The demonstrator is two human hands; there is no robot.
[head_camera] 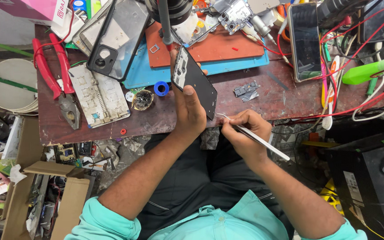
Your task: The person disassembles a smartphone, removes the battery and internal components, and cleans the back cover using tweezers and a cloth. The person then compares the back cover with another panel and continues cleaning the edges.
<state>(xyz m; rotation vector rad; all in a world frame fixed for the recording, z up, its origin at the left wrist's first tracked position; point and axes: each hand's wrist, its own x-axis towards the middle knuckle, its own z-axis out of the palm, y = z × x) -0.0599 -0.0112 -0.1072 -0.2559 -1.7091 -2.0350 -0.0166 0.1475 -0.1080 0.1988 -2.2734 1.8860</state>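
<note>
Phone frame (pixel 195 80) was gripped in left hand (pixel 187 109) above the front edge of a worn brown desk (pixel 165 118), long axis slanting from upper left down to lower right. Right hand (pixel 244 133) pinched shut on metal tweezers (pixel 254 137), tip just beside the frame's lower corner. Cluttered with red pliers (pixel 52 71), blue mat (pixel 143 73), tangled cables. Frame's underside hidden.

Pliers (pixel 52 66) left of phone frame (pixel 195 81), tweezers (pixel 254 137) right.
</note>
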